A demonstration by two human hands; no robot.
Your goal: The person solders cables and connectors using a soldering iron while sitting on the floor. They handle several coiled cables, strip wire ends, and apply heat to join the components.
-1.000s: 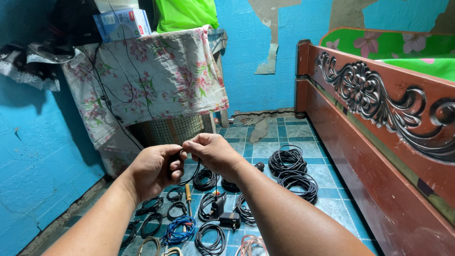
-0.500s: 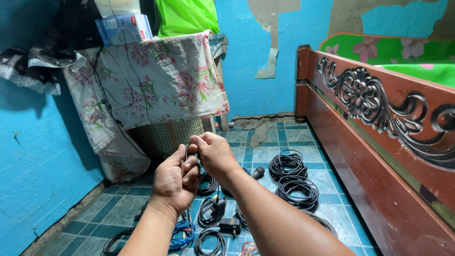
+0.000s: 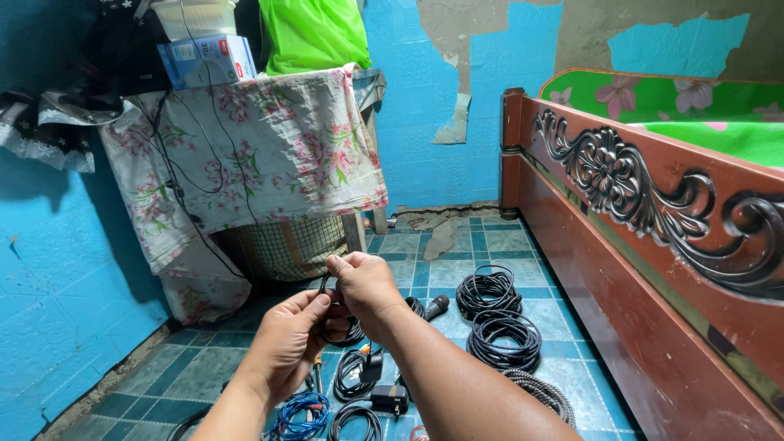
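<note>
Fingers [image 3: 347, 263] of both hands pinch a thin black flexible cable [image 3: 324, 283], lower centre of frame.
Light, limp, non-fragile; judged best gripped near the pinch, where it loops.

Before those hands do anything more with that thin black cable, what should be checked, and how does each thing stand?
1. Both hands on the thin black cable: ok; left hand and right hand pinch it.
2. Cable free of knots: cannot tell, the fingers hide most of it.
3. Floor space below: not ok; small cable coils and a blue cable crowd the tiled floor.
4. Big black coils tidy: ok, wound and apart.
5. Microphone out of the way: ok, beside the right hand.
</note>
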